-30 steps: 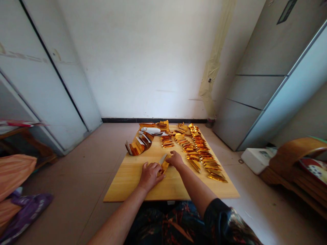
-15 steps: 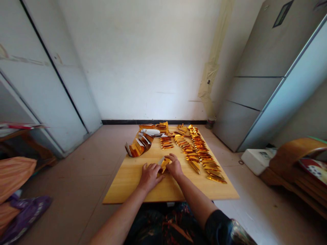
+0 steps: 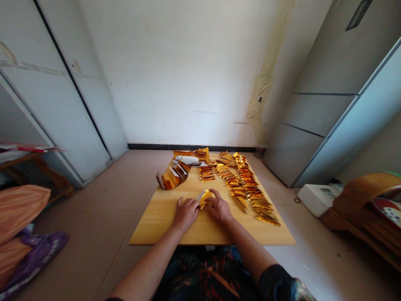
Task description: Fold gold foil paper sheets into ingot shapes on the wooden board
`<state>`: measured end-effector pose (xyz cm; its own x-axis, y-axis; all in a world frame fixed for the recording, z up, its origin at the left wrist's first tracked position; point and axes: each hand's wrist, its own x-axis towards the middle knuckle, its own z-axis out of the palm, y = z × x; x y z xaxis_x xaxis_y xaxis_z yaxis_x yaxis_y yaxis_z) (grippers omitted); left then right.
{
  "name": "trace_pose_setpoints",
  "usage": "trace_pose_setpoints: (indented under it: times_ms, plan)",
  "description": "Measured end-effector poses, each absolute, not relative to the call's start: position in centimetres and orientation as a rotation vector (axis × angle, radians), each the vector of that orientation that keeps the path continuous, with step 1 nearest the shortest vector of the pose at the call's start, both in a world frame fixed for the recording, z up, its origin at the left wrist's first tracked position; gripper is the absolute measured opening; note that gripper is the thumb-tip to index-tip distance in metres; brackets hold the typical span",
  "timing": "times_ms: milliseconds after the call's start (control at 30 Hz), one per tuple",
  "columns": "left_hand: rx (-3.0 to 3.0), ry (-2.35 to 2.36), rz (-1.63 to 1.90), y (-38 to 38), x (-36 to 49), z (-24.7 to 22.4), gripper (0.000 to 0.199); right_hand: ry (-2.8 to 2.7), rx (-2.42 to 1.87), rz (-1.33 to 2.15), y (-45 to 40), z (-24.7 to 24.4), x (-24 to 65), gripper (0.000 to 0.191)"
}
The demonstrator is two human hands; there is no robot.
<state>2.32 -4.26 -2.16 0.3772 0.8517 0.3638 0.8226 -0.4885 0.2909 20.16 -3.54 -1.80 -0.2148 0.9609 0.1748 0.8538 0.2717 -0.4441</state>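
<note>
Gold foil piece at the centre of the wooden board, pinched between both hands. Step in hand: two-handed work on this single piece, exact fold or crease hidden by the fingers. Left hand: curled, fingertips against the foil's left edge, just beside a white strip (paper or card, too small to tell). Right hand: curled too, fingers over the right edge. Grip closed on both sides, pressure unknown.

Right of the right hand, diagonal rows of folded gold foil strips, close by, so a tight margin on that side. Curved stack of foil pieces at the board's far left, white roll at the far end. Off the board: refrigerator, white box, purple bag.
</note>
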Motion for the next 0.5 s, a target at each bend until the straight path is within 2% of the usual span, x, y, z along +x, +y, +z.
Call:
trace_pose_setpoints:
  times_ms: [300, 500]
  plan:
    - [2.56, 1.565, 0.681, -4.1, 2.1, -2.5, 0.008, -2.387, -1.491, 0.209, -4.5, -1.4, 19.2, 0.027]
    - [2.477, 1.518, 0.728, -3.8, 1.7, -2.5, 0.013, -2.35, -1.489, 0.302, -3.7, -1.1, 19.4, 0.024]
